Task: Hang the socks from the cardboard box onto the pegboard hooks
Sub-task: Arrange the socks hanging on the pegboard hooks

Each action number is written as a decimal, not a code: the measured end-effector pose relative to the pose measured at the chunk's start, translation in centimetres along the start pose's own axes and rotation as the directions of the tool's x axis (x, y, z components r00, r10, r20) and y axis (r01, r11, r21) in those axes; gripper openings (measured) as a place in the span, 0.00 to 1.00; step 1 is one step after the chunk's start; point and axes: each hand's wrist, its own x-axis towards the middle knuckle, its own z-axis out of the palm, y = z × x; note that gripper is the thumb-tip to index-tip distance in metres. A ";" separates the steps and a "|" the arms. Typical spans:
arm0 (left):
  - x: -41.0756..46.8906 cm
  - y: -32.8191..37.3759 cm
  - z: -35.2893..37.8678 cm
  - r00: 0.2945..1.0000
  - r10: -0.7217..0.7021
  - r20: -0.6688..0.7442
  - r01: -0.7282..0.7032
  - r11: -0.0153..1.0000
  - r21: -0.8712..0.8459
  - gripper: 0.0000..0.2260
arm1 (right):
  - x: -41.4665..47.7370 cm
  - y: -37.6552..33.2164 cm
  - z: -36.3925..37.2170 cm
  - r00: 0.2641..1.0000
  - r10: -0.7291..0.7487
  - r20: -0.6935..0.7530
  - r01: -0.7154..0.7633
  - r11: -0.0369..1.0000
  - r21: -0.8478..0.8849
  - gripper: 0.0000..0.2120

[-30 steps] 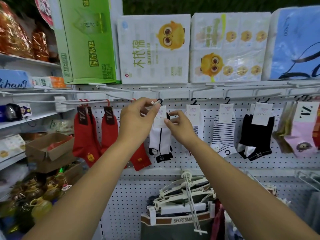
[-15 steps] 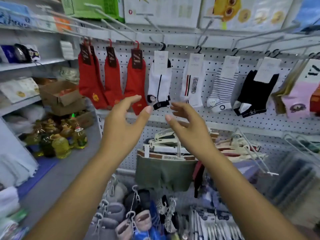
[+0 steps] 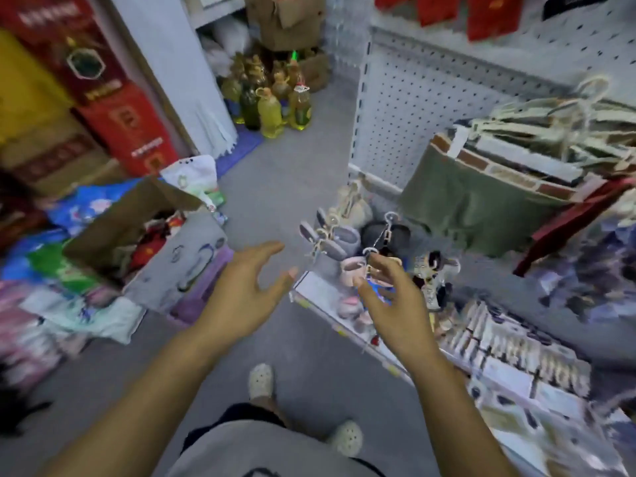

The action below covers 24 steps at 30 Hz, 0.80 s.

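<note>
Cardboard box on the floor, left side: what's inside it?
Red fabric shows in the cardboard box, with some darker pieces; too blurred to confirm socks. A grey printed cloth lying over the near edge hides the rest.

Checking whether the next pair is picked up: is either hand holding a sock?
No, the left hand and right hand are both open and empty.

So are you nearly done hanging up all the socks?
Not yet. Done: some red socks hang at the top of the pegboard. In hand: nothing; the left hand and right hand are open and empty. Left: the cardboard box on the floor holds more red items, likely socks, though the picture is blurry.
</note>
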 end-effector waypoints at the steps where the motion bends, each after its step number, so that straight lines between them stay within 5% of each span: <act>1: -1.1 -1.9 -0.8 0.999 -0.048 0.002 0.048 0.999 0.010 0.20 | -0.7 0.5 2.1 0.999 0.024 0.042 -0.024 1.000 0.001 0.18; 6: -4.6 -10.3 -6.6 0.970 -0.218 -0.111 0.221 0.975 0.016 0.14 | -1.5 1.0 12.5 0.966 0.033 0.258 -0.017 0.998 -0.063 0.15; 13: -8.9 -23.7 -15.8 0.864 -0.468 -0.188 0.476 0.880 -0.001 0.20 | 1.0 -0.8 29.8 0.858 0.046 0.511 0.056 0.982 -0.182 0.15; 24: -6.6 -36.8 -21.5 0.716 -0.693 -0.089 0.678 0.720 -0.150 0.29 | 6.5 -3.5 43.6 0.803 0.099 0.588 0.103 0.948 -0.300 0.09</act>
